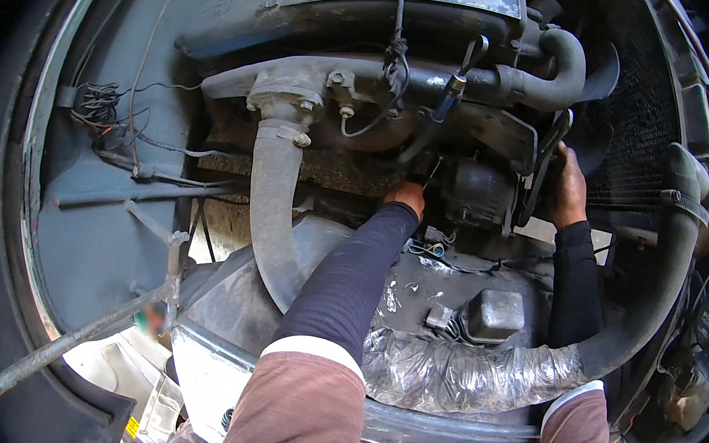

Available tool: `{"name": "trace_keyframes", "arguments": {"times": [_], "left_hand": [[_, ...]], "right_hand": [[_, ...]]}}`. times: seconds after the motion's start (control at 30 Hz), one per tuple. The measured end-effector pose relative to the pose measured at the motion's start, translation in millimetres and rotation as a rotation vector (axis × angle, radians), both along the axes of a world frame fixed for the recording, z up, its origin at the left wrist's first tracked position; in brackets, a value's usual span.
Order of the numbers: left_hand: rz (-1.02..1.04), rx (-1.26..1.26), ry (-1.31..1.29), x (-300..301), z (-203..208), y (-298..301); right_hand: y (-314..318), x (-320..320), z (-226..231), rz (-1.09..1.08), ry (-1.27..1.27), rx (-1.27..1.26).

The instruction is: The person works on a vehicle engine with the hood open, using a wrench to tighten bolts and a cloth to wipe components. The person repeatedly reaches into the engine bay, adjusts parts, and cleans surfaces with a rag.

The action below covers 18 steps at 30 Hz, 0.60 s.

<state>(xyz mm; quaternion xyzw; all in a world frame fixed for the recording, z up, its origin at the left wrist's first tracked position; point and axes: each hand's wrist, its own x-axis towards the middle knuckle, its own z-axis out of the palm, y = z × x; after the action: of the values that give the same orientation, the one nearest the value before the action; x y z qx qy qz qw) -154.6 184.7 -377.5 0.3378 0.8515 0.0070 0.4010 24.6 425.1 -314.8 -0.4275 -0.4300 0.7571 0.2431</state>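
In the engine bay, my left hand (407, 196) is closed at the left side of a dark, rounded alternator (475, 192). A thin metal piece (432, 172) sticks up by its fingers; what the hand grips is mostly hidden. My right hand (570, 188) reaches up on the alternator's other side, against the dark fan belt (545, 166). Most of its fingers are hidden behind the belt and pulley, so their grip does not show. Above the alternator, a blue-and-black tool handle (449, 99) leans against the engine.
A grey pipe (274, 191) descends left of my left arm. Below the alternator runs a foil-wrapped hose (468, 375), joined to a thick black hose (671, 273). The radiator (637, 128) and fan blade (603, 75) stand at right. Loose wires (101, 106) hang from the left wall.
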Motion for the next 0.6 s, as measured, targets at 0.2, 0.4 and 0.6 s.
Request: {"name": "trace_keyframes", "arguments": {"times": [0.2,0.4,0.6], "left_hand": [[-0.083,-0.032,0.0,2.2,2.4,-0.3],[0.003,-0.043,-0.059,2.8,-22.9,2.4],[0.092,-0.045,-0.069,5.9,-41.7,1.4]], "right_hand": [[-1.2,-1.2,-2.5,-0.011,-0.082,0.071],[0.4,1.2,-7.9,0.082,-0.15,0.375],[-12.9,-9.5,11.0,0.015,-0.223,0.387]]}}
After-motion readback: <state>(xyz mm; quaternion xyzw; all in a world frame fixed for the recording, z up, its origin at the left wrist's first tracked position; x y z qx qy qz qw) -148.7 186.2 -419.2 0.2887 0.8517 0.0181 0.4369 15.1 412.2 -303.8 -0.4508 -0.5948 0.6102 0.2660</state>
